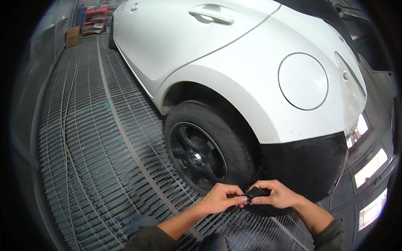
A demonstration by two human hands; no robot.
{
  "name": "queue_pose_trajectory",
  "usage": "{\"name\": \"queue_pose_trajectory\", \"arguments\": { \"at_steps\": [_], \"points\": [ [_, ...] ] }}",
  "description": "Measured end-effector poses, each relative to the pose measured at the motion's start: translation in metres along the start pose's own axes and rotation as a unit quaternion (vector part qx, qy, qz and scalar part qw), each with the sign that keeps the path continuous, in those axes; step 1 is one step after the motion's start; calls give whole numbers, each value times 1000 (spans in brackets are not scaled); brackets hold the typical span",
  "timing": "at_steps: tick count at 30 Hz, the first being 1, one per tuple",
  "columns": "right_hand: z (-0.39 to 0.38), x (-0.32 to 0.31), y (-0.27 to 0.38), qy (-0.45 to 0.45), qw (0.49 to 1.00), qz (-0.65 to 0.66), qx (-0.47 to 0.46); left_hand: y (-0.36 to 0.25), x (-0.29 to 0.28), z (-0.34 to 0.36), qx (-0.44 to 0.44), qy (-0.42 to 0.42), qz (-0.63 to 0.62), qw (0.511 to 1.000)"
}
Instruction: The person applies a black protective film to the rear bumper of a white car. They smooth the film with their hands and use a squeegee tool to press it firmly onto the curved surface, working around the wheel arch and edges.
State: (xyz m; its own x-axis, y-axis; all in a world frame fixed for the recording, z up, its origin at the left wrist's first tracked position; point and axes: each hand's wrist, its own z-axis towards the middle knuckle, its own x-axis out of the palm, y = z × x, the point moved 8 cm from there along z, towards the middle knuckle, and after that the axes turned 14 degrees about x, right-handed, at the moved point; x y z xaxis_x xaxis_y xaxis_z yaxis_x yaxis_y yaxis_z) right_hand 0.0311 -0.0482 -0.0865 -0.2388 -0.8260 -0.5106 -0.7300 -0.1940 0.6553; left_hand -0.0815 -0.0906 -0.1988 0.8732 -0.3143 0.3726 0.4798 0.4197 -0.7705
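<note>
Fingertips nearly touching, both hands pinch a small dark flat piece (256, 193) in front of the rear wheel. My left hand (222, 198) grips its near-left edge between thumb and fingers. The piece's other side is pinched by my right hand (276, 195); whether it is sheet or plastic I cannot tell. Behind them is the white car (209, 46), with its black lower bumper corner (305, 163) just beyond my right hand. The rear tyre (238, 146) with a black wheel rim (197, 154) stands to the left of the bumper corner.
Metal floor grating (92, 138) runs under the car, with a long thin hose or cable (66, 125) along it. A cardboard box (72, 37) and a red shelf rack (94, 21) stand at the far left. Lit panels (371, 167) line the right wall.
</note>
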Motion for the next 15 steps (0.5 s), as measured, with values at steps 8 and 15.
{"name": "queue_pose_trajectory", "arguments": {
  "at_steps": [8,15],
  "points": [
    [-17,2,-14,38,998,5,42,6,11,1,-29,49,-9,998],
    [-40,-11,46,-175,859,-465,-127,2,4,9,37,-77,151,985]
  ]
}}
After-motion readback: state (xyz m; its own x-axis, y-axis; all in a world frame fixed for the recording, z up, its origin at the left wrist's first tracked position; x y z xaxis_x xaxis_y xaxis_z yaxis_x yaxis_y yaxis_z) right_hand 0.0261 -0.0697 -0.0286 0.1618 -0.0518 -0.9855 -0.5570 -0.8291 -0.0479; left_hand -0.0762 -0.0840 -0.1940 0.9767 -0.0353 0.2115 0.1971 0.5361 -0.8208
